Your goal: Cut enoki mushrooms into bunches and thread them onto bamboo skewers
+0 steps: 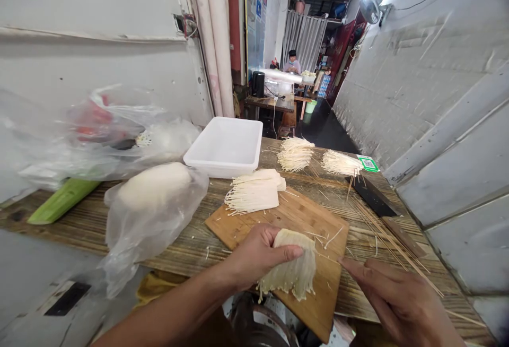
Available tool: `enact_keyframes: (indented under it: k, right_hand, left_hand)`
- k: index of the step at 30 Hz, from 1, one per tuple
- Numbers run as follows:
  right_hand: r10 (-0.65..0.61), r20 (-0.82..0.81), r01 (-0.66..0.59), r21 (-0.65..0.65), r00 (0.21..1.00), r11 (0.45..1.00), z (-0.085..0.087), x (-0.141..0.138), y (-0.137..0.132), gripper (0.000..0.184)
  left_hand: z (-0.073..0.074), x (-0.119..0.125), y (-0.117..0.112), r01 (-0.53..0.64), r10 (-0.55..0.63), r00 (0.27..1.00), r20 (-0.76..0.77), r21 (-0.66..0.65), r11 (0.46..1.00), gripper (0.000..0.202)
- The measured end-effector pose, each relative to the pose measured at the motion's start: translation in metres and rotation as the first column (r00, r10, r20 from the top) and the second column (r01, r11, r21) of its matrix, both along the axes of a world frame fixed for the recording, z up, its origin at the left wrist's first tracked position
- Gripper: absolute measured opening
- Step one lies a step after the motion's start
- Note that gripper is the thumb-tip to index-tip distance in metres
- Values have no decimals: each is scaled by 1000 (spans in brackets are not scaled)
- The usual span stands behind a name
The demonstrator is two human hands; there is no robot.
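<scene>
My left hand (264, 251) is closed on a flat bunch of enoki mushrooms (296, 272), its thumb lying across the top. The bunch is held over the near part of a wooden cutting board (318, 219), caps toward me. My right hand (393, 288) pinches a thin bamboo skewer (328, 258), whose other end meets the side of the bunch near my left thumb. How deep it goes in is hidden. Another pile of enoki mushrooms (258, 192) lies at the board's far left corner.
A white plastic tub (222, 145) stands behind the board. Skewered enoki bundles (296, 153) lie at the far edge. Loose skewers (382, 230) and a dark-bladed knife (371, 198) are at right. Plastic bags (155, 193) and a green vegetable (66, 201) lie left. A person (292, 63) sits far back.
</scene>
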State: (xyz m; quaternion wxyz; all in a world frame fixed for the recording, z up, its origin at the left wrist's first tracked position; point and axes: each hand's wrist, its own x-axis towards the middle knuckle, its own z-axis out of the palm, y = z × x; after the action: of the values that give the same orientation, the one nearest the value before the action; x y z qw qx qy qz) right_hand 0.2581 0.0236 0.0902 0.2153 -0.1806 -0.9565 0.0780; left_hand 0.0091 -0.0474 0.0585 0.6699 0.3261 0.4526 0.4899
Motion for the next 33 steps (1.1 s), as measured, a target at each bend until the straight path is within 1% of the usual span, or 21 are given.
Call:
enact_keyframes:
  k: [4,7,10,13,15,17,20,22,25,28,30,33]
  right_hand:
    - [-29,0,29,-75,1000,997,-2,-3,0,37]
    - [10,-47,-16,-124,999,992,-1,-8,1,36]
    - [32,-105,-48,-144,994,988,2,-14,3,35]
    - [37,-132,-57,-151,990,987,6,-17,5,37]
    - [30,-158,-54,-155,987,986,10,-18,4,37]
    - [7,-171,-35,-159,985,987,14,-19,3,38]
    - [23,-160,-51,-174,987,983,19,-17,0,42]
    - [53,-135,-79,-189,989,979,19,-13,0,44]
    - [69,-82,-86,-228,994,970,14,-3,1,45]
    - [85,-21,-87,-256,996,963,10,3,3,45]
    - [111,-11,-110,-270,994,957,11,1,4,45]
    - [143,-33,-147,-317,989,937,15,-6,7,42]
  left_hand:
    - [0,1,0,1,-1,999,32,-5,1000,39]
    - [1,2,0,16,-16,1000,12,-11,1000,38]
    - [1,3,0,32,-32,999,17,2,999,36]
    - [2,4,2,-6,6,1000,10,21,1000,37]
    - [6,4,3,-65,68,997,-39,59,996,41]
    - [11,2,2,-108,125,984,-124,133,985,36]
    - [19,-1,-3,-88,159,949,-273,255,963,22]
    - [24,-2,-9,-51,146,930,-338,275,960,22]
    - [27,-2,-15,-7,82,940,-332,222,975,23]
    - [26,-1,-18,19,9,968,-251,110,994,27]
    - [23,1,-18,28,-19,981,-191,43,999,31]
    - [16,4,-17,32,-32,993,-111,-4,999,35]
